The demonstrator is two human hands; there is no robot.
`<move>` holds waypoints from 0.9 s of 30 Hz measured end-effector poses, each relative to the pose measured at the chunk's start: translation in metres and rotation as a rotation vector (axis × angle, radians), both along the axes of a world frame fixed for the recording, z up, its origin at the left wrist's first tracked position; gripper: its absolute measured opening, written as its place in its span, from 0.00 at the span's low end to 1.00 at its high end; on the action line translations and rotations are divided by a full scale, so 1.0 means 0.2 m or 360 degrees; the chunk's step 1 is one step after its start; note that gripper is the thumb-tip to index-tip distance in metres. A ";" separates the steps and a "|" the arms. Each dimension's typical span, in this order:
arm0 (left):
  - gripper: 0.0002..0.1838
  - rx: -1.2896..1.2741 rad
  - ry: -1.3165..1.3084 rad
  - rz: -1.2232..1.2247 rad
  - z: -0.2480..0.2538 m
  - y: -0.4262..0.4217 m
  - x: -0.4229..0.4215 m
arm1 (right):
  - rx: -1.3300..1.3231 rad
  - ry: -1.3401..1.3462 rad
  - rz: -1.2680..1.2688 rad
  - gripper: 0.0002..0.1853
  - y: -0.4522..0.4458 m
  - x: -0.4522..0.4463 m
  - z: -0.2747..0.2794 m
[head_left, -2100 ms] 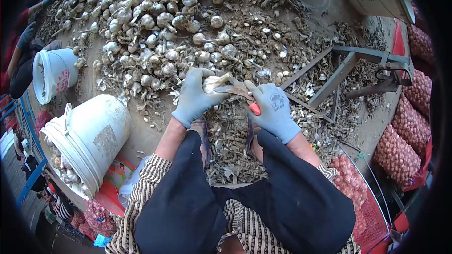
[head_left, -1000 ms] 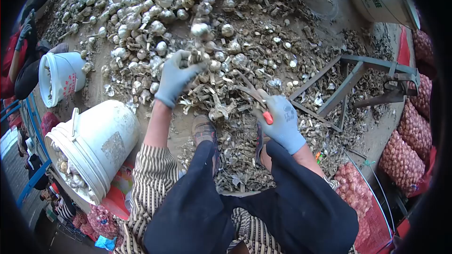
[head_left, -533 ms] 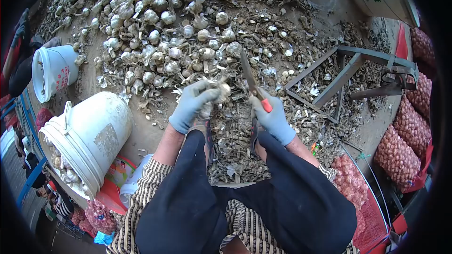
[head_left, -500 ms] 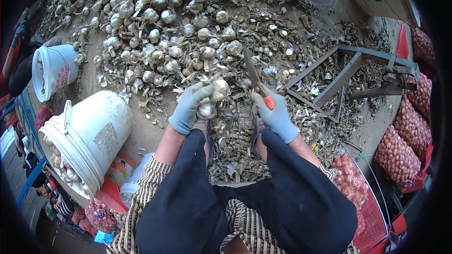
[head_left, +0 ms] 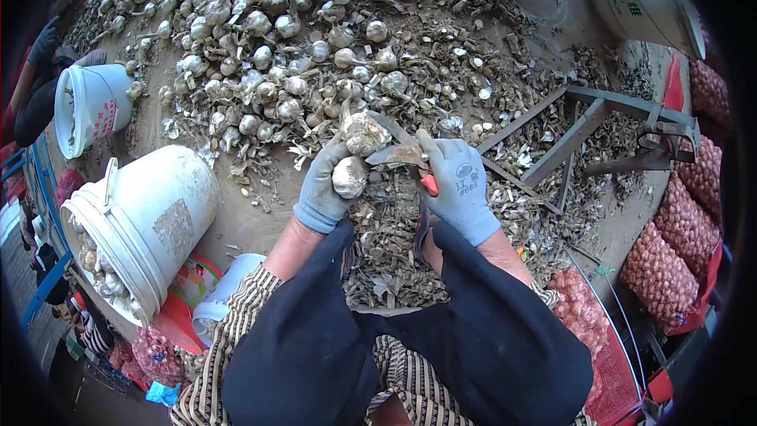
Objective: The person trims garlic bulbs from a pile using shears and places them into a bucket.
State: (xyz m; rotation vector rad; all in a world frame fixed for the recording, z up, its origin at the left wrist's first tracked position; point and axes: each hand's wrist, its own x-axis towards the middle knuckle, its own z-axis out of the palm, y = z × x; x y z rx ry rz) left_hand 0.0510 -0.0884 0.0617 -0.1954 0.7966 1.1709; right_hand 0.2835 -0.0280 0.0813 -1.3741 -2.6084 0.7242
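My left hand [head_left: 324,188], in a grey-blue knit glove, is closed around two garlic bulbs. The upper garlic bulb [head_left: 364,134] faces my right hand, and the lower garlic bulb [head_left: 348,177] rests against the fingers. In my gloved right hand [head_left: 457,185] is a pair of shears [head_left: 404,155] with red on the handle. Their rusty blades are spread, reaching left, with the right side of the upper bulb between them. Whether the blades touch it, I cannot tell. Beyond both hands lies a heap of garlic bulbs [head_left: 292,87] with dry stalks.
A large white bucket [head_left: 169,205] holding garlic lies tipped at left, with a smaller white bucket [head_left: 98,106] behind. At right are a metal frame [head_left: 568,142] and mesh sacks of garlic [head_left: 662,268]. Cut stalks [head_left: 394,268] cover the ground between my feet. Another person's gloved hand [head_left: 41,46] shows far left.
The shears have swung from pointing upward, blades together, to pointing left with blades spread. My right hand has turned its back upward. The upper bulb now sits closer to the blades.
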 end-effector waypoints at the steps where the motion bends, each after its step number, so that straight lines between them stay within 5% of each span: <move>1: 0.17 0.0085 0.0237 -0.0067 0.05 0.03 0.02 | 0.0010 -0.0075 0.0027 0.38 0.01 0.00 0.00; 5: 0.15 0.0186 0.0687 -0.0085 0.04 0.03 0.01 | 0.0026 -0.0097 0.0048 0.39 0.01 0.01 0.01; 10: 0.15 0.0102 0.0684 -0.0169 0.06 0.00 0.01 | -0.0125 -0.0168 0.0114 0.40 0.00 0.04 0.00; 12: 0.23 0.0097 0.0703 -0.0236 0.04 -0.01 0.00 | -0.0190 -0.0214 0.0148 0.42 0.00 0.06 0.02; 14: 0.24 0.0095 0.0570 -0.0180 0.05 -0.01 0.00 | -0.0185 -0.0141 0.0144 0.43 0.00 0.06 0.00; 17: 0.15 0.0268 -0.0084 0.0124 -0.05 -0.10 -0.11 | -0.0182 0.0152 -0.0042 0.42 -0.04 0.08 -0.11; 18: 0.10 0.0233 0.0032 0.0037 -0.03 -0.10 -0.20 | -0.0311 0.0061 -0.0120 0.42 -0.02 0.12 -0.10; 19: 0.25 -0.0216 0.0882 -0.0577 0.02 -0.12 -0.28 | -0.0294 0.0036 -0.0138 0.41 0.00 0.15 -0.08; 21: 0.45 0.0484 0.2868 -0.1237 0.03 -0.19 -0.28 | -0.0239 -0.0079 -0.0118 0.41 0.03 0.20 -0.07; 22: 0.59 0.0373 0.3113 -0.1319 0.12 -0.16 -0.22 | -0.0248 -0.0082 -0.0109 0.41 0.03 0.19 -0.05; 25: 0.56 0.0458 0.2285 -0.1242 0.31 -0.01 -0.09 | -0.0158 -0.0205 0.0088 0.43 0.03 0.16 0.00; 27: 0.53 0.0626 0.2018 -0.1165 0.23 0.04 -0.01 | -0.0173 -0.0229 0.0149 0.43 0.02 0.12 0.03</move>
